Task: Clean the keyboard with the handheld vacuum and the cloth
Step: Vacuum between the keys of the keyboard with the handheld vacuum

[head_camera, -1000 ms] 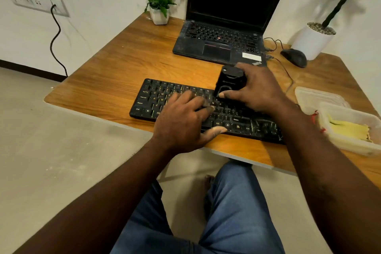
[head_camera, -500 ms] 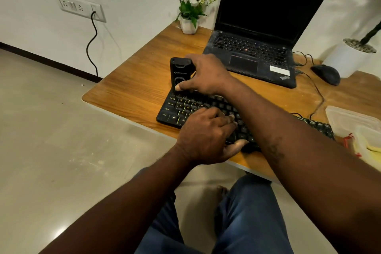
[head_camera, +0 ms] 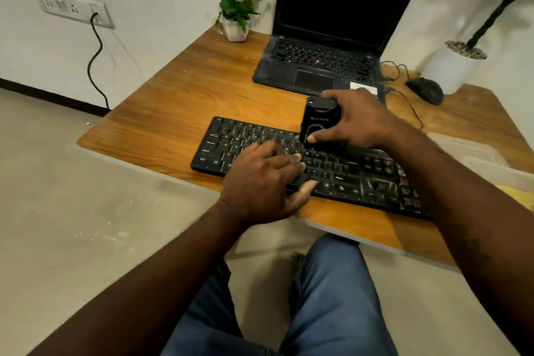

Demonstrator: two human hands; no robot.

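right hand (head_camera: 357, 121) wrapped round handheld vacuum (head_camera: 318, 120), faint logo unreadable | left hand (head_camera: 260, 179) flat, fingers spread on keyboard (head_camera: 361, 176) | "Ctrl", "Shift" left of fingertips

I count one keyboard (head_camera: 303, 165) on the one desk (head_camera: 179, 113). One vacuum (head_camera: 317, 121) stands on the keyboard. Two hands are on it: my left hand (head_camera: 260, 182) and my right hand (head_camera: 358, 121). Behind the keyboard sits one laptop (head_camera: 326, 37). Two plants stand behind it too: a flower pot (head_camera: 235, 29) and a white pot (head_camera: 452, 66). One mouse (head_camera: 426, 90) lies behind it. Two tubs (head_camera: 474, 153) lie right of the keyboard. One socket strip (head_camera: 72, 9) is on the wall.
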